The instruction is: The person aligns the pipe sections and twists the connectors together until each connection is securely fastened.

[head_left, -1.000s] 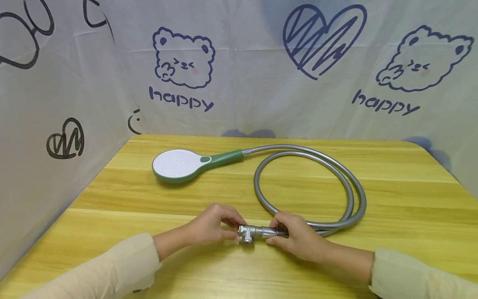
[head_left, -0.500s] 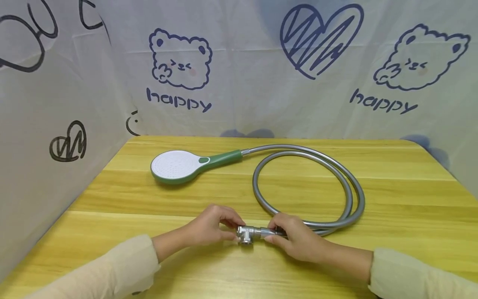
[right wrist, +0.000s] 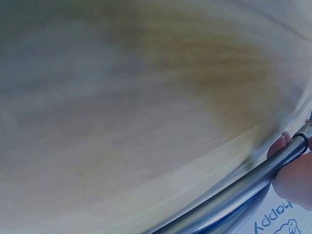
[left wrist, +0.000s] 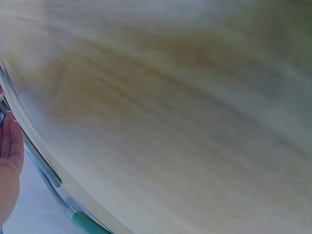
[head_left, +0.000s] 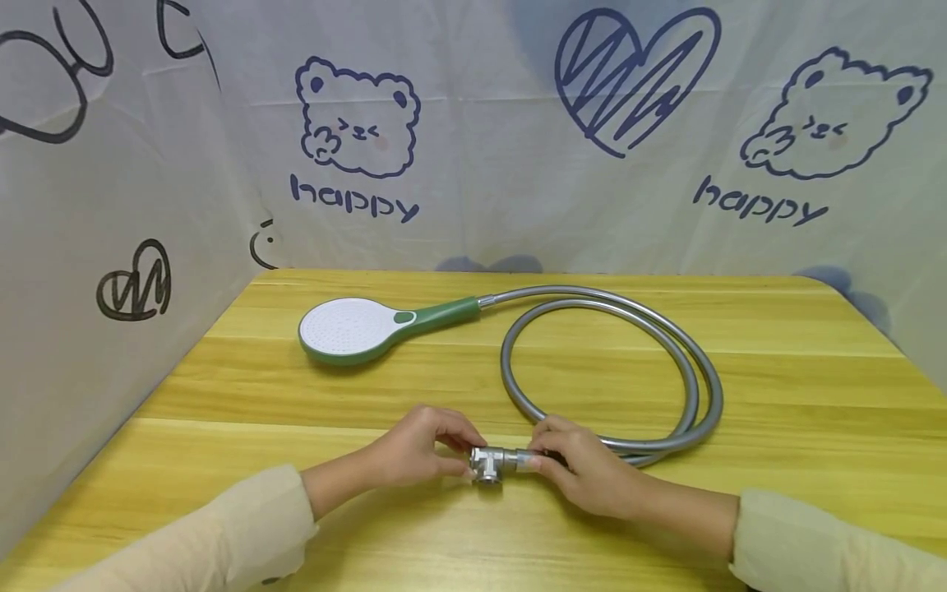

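Note:
A chrome T-shaped valve fitting (head_left: 488, 465) lies near the table's front middle, joined to the metal end nut (head_left: 522, 460) of a silver shower hose (head_left: 684, 374). My left hand (head_left: 422, 450) pinches the fitting's left end between thumb and fingers. From the right, my right hand (head_left: 588, 470) grips the hose's end nut between thumb and fingertips. The hose loops behind the right hand and runs to a green and white shower head (head_left: 351, 329). In the right wrist view the hose (right wrist: 253, 183) passes between the right hand's thumb and fingers (right wrist: 277, 145).
The wooden table (head_left: 259, 395) carries the hose and shower head behind the hands. A white cloth (head_left: 481, 164) with drawn bears and hearts hangs behind the table and along its left side.
The right hand's thumb and fingers have shifted slightly on the end nut, the fingers now bunched closer around it. The left hand holds the fitting as before.

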The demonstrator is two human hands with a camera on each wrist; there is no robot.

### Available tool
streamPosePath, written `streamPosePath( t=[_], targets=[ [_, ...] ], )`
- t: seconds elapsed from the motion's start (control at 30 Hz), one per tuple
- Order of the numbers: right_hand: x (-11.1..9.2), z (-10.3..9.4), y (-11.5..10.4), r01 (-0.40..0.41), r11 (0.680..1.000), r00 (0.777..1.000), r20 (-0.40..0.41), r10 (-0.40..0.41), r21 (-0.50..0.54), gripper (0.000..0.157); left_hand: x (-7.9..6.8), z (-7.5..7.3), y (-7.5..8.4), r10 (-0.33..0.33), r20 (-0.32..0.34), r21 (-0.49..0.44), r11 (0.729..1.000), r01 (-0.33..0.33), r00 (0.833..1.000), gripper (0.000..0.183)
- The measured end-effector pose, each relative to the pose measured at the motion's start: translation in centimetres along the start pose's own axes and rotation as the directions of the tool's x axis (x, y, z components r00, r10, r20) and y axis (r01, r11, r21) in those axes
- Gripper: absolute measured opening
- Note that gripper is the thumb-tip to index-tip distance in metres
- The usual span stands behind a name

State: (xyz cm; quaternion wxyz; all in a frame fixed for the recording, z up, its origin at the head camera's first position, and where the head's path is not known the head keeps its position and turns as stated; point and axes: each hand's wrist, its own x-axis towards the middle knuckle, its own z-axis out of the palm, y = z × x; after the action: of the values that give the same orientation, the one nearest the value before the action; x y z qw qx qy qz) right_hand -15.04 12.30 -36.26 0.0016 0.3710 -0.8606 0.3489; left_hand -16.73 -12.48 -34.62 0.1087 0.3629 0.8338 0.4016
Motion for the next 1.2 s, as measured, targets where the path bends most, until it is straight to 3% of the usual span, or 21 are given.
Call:
streamPosePath(
  t=[0.23, 0.47, 0.7, 1.2],
  targets=[
    [-0.12, 0.20, 0.03, -0.037, 0.998, 0.999, -0.022, 0.038, 0.058, 0.006, 0.00, 0.12, -0.22, 0.007, -0.004, -0.011, 1.000, -0.007, 1.000, 0.023],
    [-0.25, 0.04, 0.03, -0.058, 0.991, 0.998, 0.004, 0.058, 0.122, 0.012, -0.03, 0.14, -0.21, 0.011, -0.006, -0.015, 1.000, -0.011, 1.000, 0.023],
    [-0.25, -0.06, 0.00, -0.027, 0.997, 0.999, -0.018, 0.028, 0.067, 0.025, -0.06, 0.11, -0.19, 0.011, -0.006, -0.004, 1.000, -0.011, 1.000, 0.023],
    [-0.11, 0.00, -0.18, -0.043, 0.998, 0.999, -0.029, 0.044, 0.049, 0.026, -0.04, 0.11, -0.05, -0.001, -0.003, -0.013, 1.000, 0.000, 1.000, 0.024]
  ],
)
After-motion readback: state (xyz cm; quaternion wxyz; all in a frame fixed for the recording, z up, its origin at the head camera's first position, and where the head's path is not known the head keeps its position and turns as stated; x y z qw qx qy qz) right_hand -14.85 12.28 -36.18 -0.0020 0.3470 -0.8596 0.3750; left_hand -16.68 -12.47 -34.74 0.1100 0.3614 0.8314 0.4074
